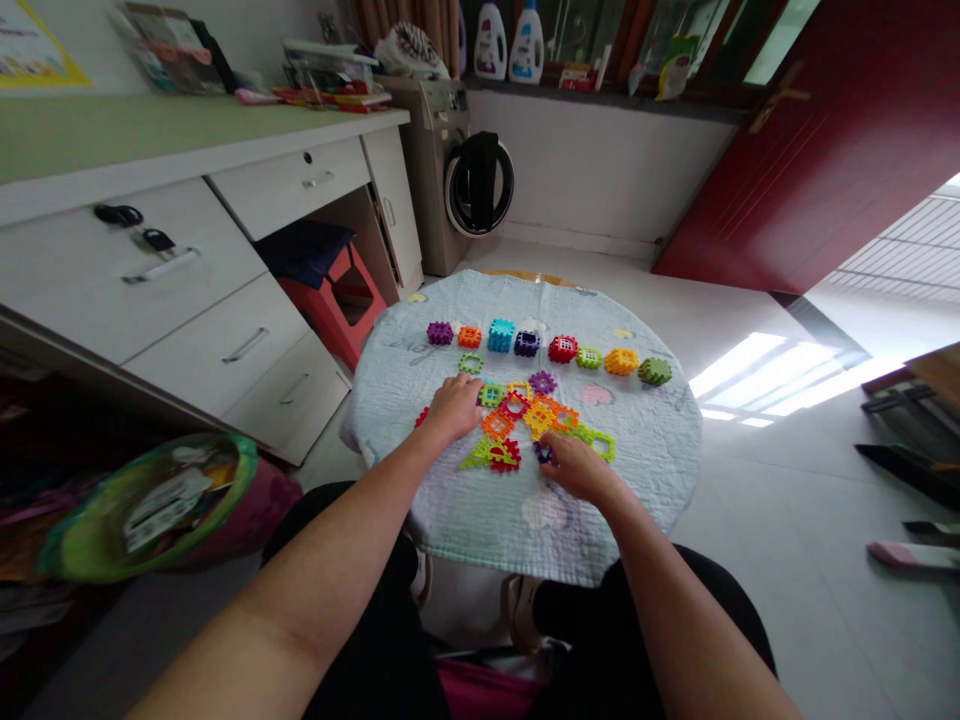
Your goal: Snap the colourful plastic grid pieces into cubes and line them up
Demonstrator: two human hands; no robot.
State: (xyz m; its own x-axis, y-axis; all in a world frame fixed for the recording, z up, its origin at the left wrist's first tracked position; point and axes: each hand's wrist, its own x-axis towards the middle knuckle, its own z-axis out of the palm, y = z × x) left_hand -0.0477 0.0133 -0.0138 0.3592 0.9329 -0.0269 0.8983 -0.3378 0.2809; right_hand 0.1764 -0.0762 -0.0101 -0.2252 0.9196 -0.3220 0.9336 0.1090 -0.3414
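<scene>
Right now, your left hand point(456, 403) is lying towards nine o'clock on the round table point(585, 520), its partly curled fingers reaching a green-and-teal latticed piece point(492, 394); whether they are gripping it, you cannot tell from this view. Your right hand point(574, 463) is working just past the centre towards four o'clock, its fingers mostly bent in at a small dark purple piece point(543, 453), though the grip itself is too small to make out. Between your hands, flat toothed pieces point(540, 417) are forming a loose patch of red, orange and yellow openwork. A spiky lime triangle point(478, 456) is pointing out towards seven o'clock, touching a jagged red piece point(505, 456). Chunky notched blocks point(562, 348), plastic-looking and grid-faced, are running in a row from eleven to two o'clock. Beneath everything, a crinkled pale cloth point(480, 520) with printed hearts is covering the tabletop.
</scene>
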